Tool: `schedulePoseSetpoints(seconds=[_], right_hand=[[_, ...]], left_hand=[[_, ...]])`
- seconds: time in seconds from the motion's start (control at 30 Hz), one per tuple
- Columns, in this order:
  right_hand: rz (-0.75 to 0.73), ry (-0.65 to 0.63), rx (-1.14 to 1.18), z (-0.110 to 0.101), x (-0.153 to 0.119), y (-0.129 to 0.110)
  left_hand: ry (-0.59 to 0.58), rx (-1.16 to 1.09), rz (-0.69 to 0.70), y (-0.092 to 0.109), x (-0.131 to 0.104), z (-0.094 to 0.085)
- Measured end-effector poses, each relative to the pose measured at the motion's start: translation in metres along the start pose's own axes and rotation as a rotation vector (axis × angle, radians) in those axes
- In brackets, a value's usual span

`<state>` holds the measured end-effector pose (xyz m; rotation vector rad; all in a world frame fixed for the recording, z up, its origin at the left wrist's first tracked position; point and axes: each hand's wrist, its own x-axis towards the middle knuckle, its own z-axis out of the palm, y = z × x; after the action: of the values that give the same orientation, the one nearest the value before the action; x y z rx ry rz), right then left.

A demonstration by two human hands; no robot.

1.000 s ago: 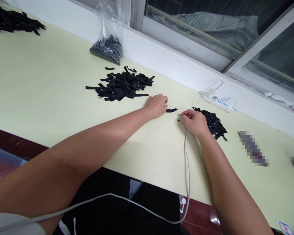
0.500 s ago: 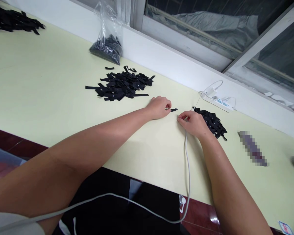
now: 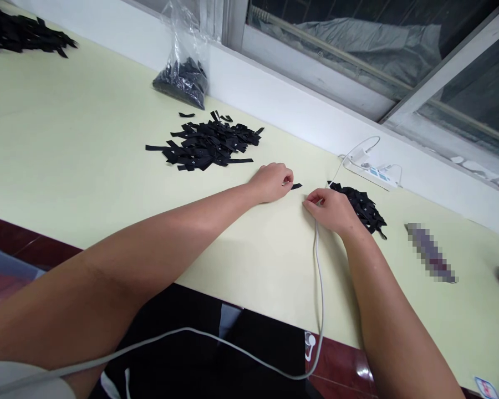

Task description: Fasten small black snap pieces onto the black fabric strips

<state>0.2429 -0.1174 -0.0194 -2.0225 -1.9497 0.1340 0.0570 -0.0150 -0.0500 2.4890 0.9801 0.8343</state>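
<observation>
My left hand (image 3: 273, 182) rests on the pale yellow table (image 3: 249, 260) with its thumb and fingers closed on a short black fabric strip (image 3: 296, 187). One end of the strip sticks out to the right. Across a small gap, my right hand (image 3: 329, 209) has its thumb and forefinger drawn together in a pinch. Anything between those fingertips is too small or hidden to make out. A white cable (image 3: 317, 249) runs beneath the right hand and down over the table edge. Just behind this hand lies a pile of black strips (image 3: 360, 205), partly covered by it.
A larger heap of black strips (image 3: 212, 144) lies beyond my left hand. Behind it stands a clear plastic bag (image 3: 181, 77) holding black pieces. More strips (image 3: 20, 36) sit far left. A power strip (image 3: 372, 174) lies by the wall, and a pixelated object (image 3: 430, 253) lies right.
Both hands keep nearly the same place and pose, shifted only very slightly to the right in the picture. The piles have not changed.
</observation>
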Motion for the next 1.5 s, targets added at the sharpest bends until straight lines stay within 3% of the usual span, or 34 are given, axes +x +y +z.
schedulePoseSetpoints(seconds=[0.2, 0.47, 0.87, 1.1, 1.37, 1.5], right_hand=[[0.034, -0.025, -0.014, 0.001, -0.001, -0.003], [0.099, 0.065, 0.026, -0.007, -0.001, 0.0], [0.134, -0.089, -0.026, -0.009, -0.003, -0.007], [0.097, -0.082, -0.035, -0.007, -0.004, -0.007], [-0.043, -0.105, -0.025, 0.003, -0.003, -0.011], [-0.101, -0.048, -0.043, 0.006, -0.001, -0.012]], left_hand=[[-0.049, 0.066, -0.006, 0.001, 0.0, -0.002], [-0.06, 0.044, -0.01, -0.002, 0.001, -0.001], [0.004, -0.084, -0.092, -0.005, 0.003, 0.003], [0.015, -0.078, -0.094, -0.002, 0.002, 0.001], [-0.031, 0.018, -0.044, -0.002, 0.001, 0.001], [-0.033, 0.011, -0.046, -0.002, 0.002, 0.001]])
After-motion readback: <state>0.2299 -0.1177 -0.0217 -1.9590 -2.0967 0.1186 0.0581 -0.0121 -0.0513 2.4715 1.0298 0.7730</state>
